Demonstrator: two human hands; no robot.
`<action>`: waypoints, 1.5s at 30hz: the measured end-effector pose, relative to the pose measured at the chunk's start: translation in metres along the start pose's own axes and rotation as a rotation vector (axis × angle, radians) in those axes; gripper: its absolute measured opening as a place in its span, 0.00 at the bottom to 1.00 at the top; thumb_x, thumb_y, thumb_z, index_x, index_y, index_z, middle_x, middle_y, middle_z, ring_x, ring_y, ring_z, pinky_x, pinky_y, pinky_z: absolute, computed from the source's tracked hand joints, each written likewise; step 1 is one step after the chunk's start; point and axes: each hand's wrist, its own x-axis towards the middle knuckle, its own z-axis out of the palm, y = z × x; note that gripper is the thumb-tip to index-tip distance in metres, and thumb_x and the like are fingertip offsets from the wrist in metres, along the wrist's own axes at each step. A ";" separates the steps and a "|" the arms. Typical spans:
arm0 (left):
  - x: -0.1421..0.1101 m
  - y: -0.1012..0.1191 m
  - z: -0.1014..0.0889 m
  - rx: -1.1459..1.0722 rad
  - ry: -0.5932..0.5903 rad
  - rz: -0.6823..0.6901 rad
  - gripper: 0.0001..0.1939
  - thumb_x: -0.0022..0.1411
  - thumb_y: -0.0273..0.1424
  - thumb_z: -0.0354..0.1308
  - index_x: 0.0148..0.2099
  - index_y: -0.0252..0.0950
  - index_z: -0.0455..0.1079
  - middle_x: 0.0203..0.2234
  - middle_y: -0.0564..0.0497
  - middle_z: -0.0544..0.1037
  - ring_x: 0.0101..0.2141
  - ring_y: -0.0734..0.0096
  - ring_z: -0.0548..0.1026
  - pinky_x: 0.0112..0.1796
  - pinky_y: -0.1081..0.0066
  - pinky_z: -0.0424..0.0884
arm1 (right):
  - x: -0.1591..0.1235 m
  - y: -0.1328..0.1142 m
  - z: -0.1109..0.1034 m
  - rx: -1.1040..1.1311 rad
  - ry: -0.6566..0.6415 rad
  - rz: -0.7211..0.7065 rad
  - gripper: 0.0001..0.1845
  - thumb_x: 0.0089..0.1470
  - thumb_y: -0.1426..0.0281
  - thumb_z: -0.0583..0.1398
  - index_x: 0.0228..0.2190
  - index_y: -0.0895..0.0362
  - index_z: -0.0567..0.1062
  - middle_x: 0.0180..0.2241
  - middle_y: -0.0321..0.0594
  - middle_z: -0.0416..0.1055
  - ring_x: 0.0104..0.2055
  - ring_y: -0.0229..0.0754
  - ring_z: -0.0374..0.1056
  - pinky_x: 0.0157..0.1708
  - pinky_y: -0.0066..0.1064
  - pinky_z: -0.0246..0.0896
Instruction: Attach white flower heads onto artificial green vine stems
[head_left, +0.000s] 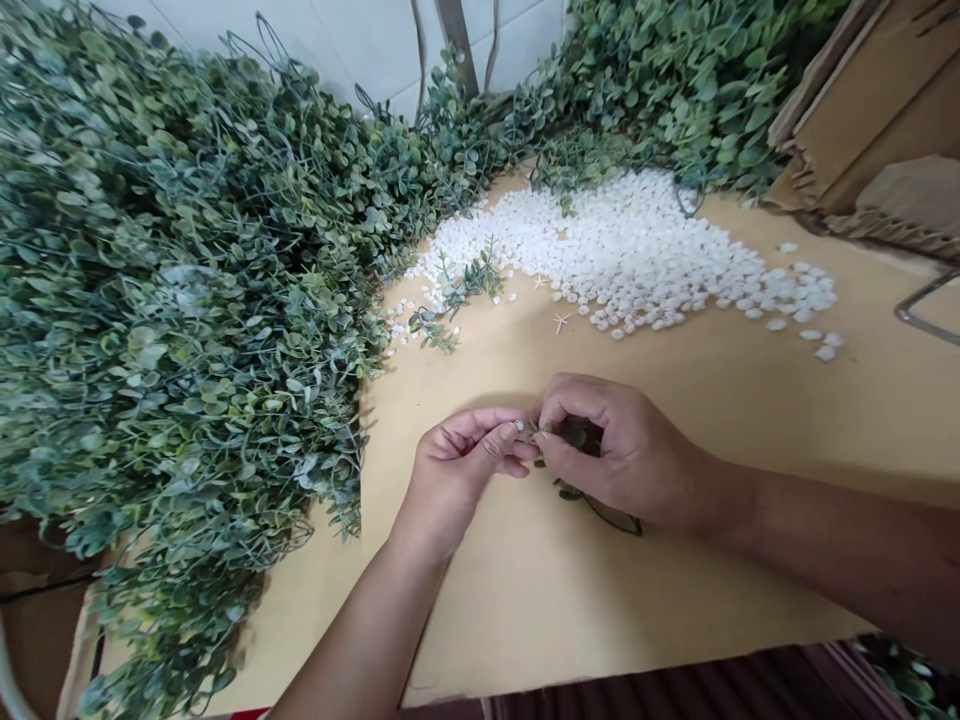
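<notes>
Over the middle of the tan tabletop (480, 590), my two hands meet at the fingertips. My left hand (469, 450) is closed in a pinch, and a tiny white piece (519, 426) shows at its thumb tip. With thumb and forefinger, my right hand (611, 440) grips a sprig of artificial green leaves (570, 490). Its dark stem trails below the palm toward the right. Fingers hide most of the spot where sprig and white piece come together.
A dense heap of artificial greenery (210, 330) fills the left side, with more foliage (675, 90) at the back. Small white pieces (637, 240) spread across the far tabletop. Loose sprigs (476, 280) lie beside them. A torn cardboard box (877, 120) stands at the back right.
</notes>
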 end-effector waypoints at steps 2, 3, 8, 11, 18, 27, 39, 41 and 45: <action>0.000 0.000 0.000 -0.012 -0.006 0.006 0.11 0.41 0.32 0.69 0.28 0.33 0.75 0.17 0.53 0.77 0.19 0.80 0.72 0.23 0.80 0.69 | 0.000 0.001 0.000 -0.005 0.006 -0.011 0.07 0.45 0.78 0.55 0.20 0.58 0.63 0.21 0.33 0.59 0.22 0.32 0.54 0.21 0.25 0.51; 0.000 -0.001 -0.001 -0.013 -0.007 0.009 0.11 0.41 0.32 0.69 0.28 0.33 0.75 0.18 0.53 0.77 0.19 0.80 0.72 0.23 0.81 0.69 | 0.000 0.001 0.001 -0.009 0.008 -0.016 0.07 0.45 0.78 0.55 0.20 0.58 0.63 0.21 0.32 0.58 0.22 0.32 0.54 0.21 0.25 0.51; 0.001 -0.002 -0.002 -0.023 -0.020 0.030 0.10 0.42 0.32 0.69 0.28 0.33 0.75 0.17 0.53 0.77 0.18 0.81 0.72 0.23 0.81 0.70 | 0.000 0.000 0.002 -0.016 0.024 -0.021 0.07 0.45 0.78 0.55 0.20 0.58 0.63 0.21 0.32 0.58 0.22 0.32 0.54 0.21 0.25 0.51; 0.002 -0.002 -0.002 -0.035 -0.027 0.035 0.10 0.41 0.31 0.69 0.28 0.33 0.75 0.17 0.53 0.78 0.19 0.81 0.73 0.23 0.83 0.70 | -0.001 0.000 0.002 -0.011 0.028 -0.027 0.07 0.45 0.79 0.55 0.20 0.58 0.62 0.21 0.32 0.58 0.22 0.31 0.54 0.21 0.25 0.51; 0.001 -0.003 -0.001 -0.049 -0.017 0.031 0.11 0.40 0.31 0.70 0.27 0.33 0.75 0.17 0.53 0.78 0.19 0.81 0.74 0.22 0.83 0.71 | -0.001 0.002 0.001 -0.020 0.037 -0.035 0.08 0.45 0.79 0.55 0.20 0.58 0.62 0.20 0.31 0.57 0.22 0.31 0.53 0.20 0.24 0.50; 0.002 -0.003 0.000 -0.034 -0.001 0.022 0.10 0.39 0.30 0.70 0.26 0.33 0.76 0.16 0.53 0.78 0.18 0.81 0.72 0.22 0.82 0.70 | -0.002 0.002 0.002 -0.065 0.035 -0.021 0.09 0.44 0.79 0.55 0.19 0.57 0.61 0.20 0.32 0.57 0.22 0.32 0.54 0.20 0.24 0.50; 0.003 -0.008 0.006 0.020 0.069 0.061 0.09 0.37 0.30 0.70 0.24 0.32 0.75 0.14 0.55 0.76 0.16 0.81 0.71 0.22 0.80 0.71 | -0.002 0.001 0.005 -0.067 0.042 0.023 0.08 0.46 0.78 0.55 0.19 0.58 0.63 0.19 0.33 0.59 0.22 0.32 0.55 0.21 0.25 0.51; 0.003 -0.007 0.005 0.037 0.075 0.070 0.10 0.38 0.31 0.70 0.25 0.32 0.74 0.15 0.55 0.76 0.17 0.80 0.71 0.23 0.79 0.71 | -0.001 0.001 0.004 -0.047 0.039 0.030 0.07 0.47 0.77 0.55 0.20 0.59 0.65 0.20 0.33 0.59 0.22 0.32 0.56 0.21 0.25 0.52; 0.002 -0.002 0.000 0.080 0.149 0.151 0.14 0.42 0.33 0.68 0.33 0.33 0.74 0.22 0.53 0.77 0.23 0.78 0.73 0.26 0.77 0.71 | 0.002 0.002 -0.002 0.059 0.047 0.039 0.05 0.51 0.74 0.56 0.24 0.59 0.68 0.23 0.36 0.64 0.26 0.34 0.61 0.27 0.26 0.58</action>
